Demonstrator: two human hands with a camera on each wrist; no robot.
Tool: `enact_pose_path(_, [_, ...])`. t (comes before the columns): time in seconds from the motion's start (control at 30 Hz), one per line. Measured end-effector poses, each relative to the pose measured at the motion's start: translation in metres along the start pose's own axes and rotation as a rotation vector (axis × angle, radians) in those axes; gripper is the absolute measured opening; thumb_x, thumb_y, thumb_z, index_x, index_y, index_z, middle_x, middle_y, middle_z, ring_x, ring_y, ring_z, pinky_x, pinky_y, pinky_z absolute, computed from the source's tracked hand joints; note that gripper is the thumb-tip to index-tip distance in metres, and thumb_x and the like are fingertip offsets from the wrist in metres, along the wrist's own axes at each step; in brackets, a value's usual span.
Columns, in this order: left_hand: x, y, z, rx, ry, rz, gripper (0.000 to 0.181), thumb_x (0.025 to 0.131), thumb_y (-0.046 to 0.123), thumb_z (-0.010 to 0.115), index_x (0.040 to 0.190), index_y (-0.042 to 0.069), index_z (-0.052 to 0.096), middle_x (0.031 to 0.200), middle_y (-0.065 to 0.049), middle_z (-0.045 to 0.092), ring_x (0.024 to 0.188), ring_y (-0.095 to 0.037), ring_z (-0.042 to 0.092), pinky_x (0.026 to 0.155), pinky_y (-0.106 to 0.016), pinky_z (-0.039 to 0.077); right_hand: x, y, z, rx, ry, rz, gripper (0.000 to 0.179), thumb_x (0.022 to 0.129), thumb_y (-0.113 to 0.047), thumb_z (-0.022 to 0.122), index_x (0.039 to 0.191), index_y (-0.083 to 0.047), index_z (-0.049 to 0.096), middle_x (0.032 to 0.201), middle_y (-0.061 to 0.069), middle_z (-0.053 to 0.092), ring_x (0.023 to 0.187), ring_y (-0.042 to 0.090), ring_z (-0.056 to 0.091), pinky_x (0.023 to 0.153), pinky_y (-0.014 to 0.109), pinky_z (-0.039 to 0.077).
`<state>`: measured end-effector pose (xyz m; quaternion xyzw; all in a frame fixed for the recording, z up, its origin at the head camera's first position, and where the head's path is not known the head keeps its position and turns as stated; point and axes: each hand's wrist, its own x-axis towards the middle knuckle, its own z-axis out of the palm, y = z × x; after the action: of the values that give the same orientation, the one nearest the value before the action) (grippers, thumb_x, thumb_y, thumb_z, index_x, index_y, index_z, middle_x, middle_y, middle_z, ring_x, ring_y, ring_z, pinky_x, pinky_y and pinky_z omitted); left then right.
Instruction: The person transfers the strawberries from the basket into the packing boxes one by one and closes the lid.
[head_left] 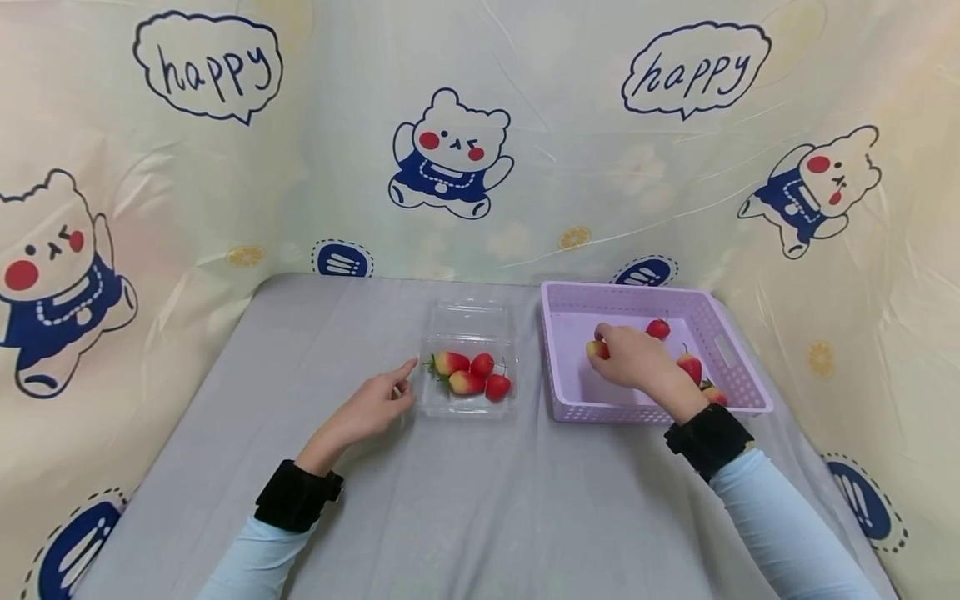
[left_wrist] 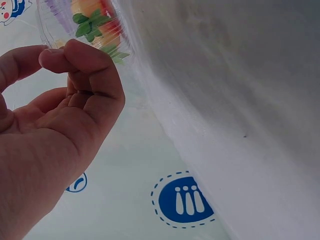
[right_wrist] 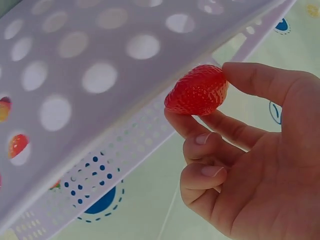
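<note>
The surface [head_left: 420, 517] is grey; our right hand [head_left: 636, 358] pinches a strawberry [right_wrist: 197, 91] over the lilac basket [head_left: 600, 412]; whether our left hand [head_left: 377, 406] grips the clear container [head_left: 471, 321], we can't tell.

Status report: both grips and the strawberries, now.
Right grip pinching a strawberry over the purple basket. Left grip beside the clear container, contact unclear. Lid open, four strawberries visible inside. Basket's side wall stands between.
</note>
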<state>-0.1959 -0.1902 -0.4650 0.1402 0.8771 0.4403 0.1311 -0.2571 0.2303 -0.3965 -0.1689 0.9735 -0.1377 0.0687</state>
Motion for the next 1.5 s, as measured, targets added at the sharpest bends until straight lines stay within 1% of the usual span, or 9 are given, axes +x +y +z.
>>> enact_pose_path(0.2, [0.000, 0.000, 0.000, -0.004, -0.005, -0.001, 0.063, 0.104, 0.004, 0.055, 0.160, -0.010, 0.031, 0.091, -0.009, 0.054, 0.065, -0.017, 0.045, 0.055, -0.026, 0.035, 0.003, -0.006, 0.001, 0.003, 0.026, -0.025, 0.039, 0.100, -0.025, 0.068, 0.130, 0.000, 0.066, 0.098, 0.010, 0.069, 0.080, 0.023, 0.065, 0.076, 0.038, 0.059])
enact_pose_path(0.47, [-0.001, 0.000, -0.001, -0.002, -0.002, -0.004, 0.063, 0.104, 0.005, 0.055, 0.160, -0.009, 0.031, 0.092, -0.009, 0.054, 0.064, -0.017, 0.044, 0.055, -0.026, 0.035, 0.003, -0.017, -0.001, 0.018, 0.044, -0.036, 0.040, 0.100, -0.027, 0.069, 0.131, -0.001, 0.066, 0.104, 0.011, 0.071, 0.083, 0.024, 0.066, 0.082, 0.042, 0.060])
enact_pose_path(0.6, [0.000, 0.000, -0.002, 0.003, 0.004, -0.002, 0.063, 0.103, 0.004, 0.055, 0.160, -0.009, 0.031, 0.092, -0.009, 0.054, 0.064, -0.017, 0.044, 0.055, -0.026, 0.035, 0.005, -0.021, -0.002, 0.024, 0.058, -0.046, 0.040, 0.099, -0.028, 0.070, 0.130, -0.003, 0.067, 0.104, 0.010, 0.071, 0.084, 0.024, 0.066, 0.081, 0.042, 0.060])
enact_pose_path(0.83, [0.000, 0.000, -0.002, 0.004, 0.001, 0.001, 0.063, 0.104, 0.005, 0.055, 0.160, -0.010, 0.031, 0.092, -0.009, 0.054, 0.064, -0.017, 0.044, 0.055, -0.026, 0.035, 0.007, -0.027, -0.002, 0.038, 0.072, -0.053, 0.040, 0.098, -0.028, 0.072, 0.130, -0.005, 0.067, 0.108, 0.010, 0.071, 0.088, 0.024, 0.068, 0.085, 0.043, 0.060])
enact_pose_path(1.03, [0.000, -0.001, -0.001, -0.003, -0.004, 0.005, 0.063, 0.104, 0.005, 0.056, 0.160, -0.010, 0.031, 0.092, -0.009, 0.054, 0.064, -0.017, 0.044, 0.055, -0.026, 0.035, 0.008, -0.036, -0.002, 0.046, 0.076, -0.054, 0.041, 0.098, -0.027, 0.073, 0.132, -0.005, 0.067, 0.109, 0.010, 0.071, 0.087, 0.024, 0.067, 0.084, 0.042, 0.060])
enact_pose_path(1.2, [0.001, -0.001, -0.001, -0.003, -0.005, -0.001, 0.063, 0.104, 0.005, 0.056, 0.160, -0.009, 0.031, 0.092, -0.009, 0.055, 0.063, -0.017, 0.044, 0.055, -0.026, 0.036, 0.009, -0.043, -0.002, 0.030, 0.084, -0.081, 0.040, 0.098, -0.026, 0.072, 0.131, -0.004, 0.068, 0.107, 0.011, 0.071, 0.086, 0.025, 0.066, 0.084, 0.041, 0.060])
enact_pose_path(1.33, [0.001, -0.001, -0.001, 0.001, -0.008, -0.002, 0.063, 0.104, 0.005, 0.056, 0.161, -0.009, 0.031, 0.092, -0.009, 0.055, 0.064, -0.018, 0.045, 0.055, -0.027, 0.036, 0.010, -0.048, 0.001, 0.017, 0.086, -0.091, 0.041, 0.098, -0.028, 0.073, 0.131, -0.003, 0.068, 0.106, 0.010, 0.071, 0.085, 0.024, 0.066, 0.082, 0.038, 0.059])
enact_pose_path(1.5, [0.001, -0.001, -0.001, 0.001, -0.008, -0.007, 0.063, 0.104, 0.005, 0.055, 0.161, -0.009, 0.031, 0.092, -0.009, 0.055, 0.064, -0.018, 0.045, 0.055, -0.027, 0.036, 0.012, -0.055, 0.002, 0.016, 0.088, -0.103, 0.042, 0.098, -0.026, 0.074, 0.132, -0.002, 0.068, 0.106, 0.011, 0.072, 0.084, 0.024, 0.065, 0.080, 0.038, 0.059])
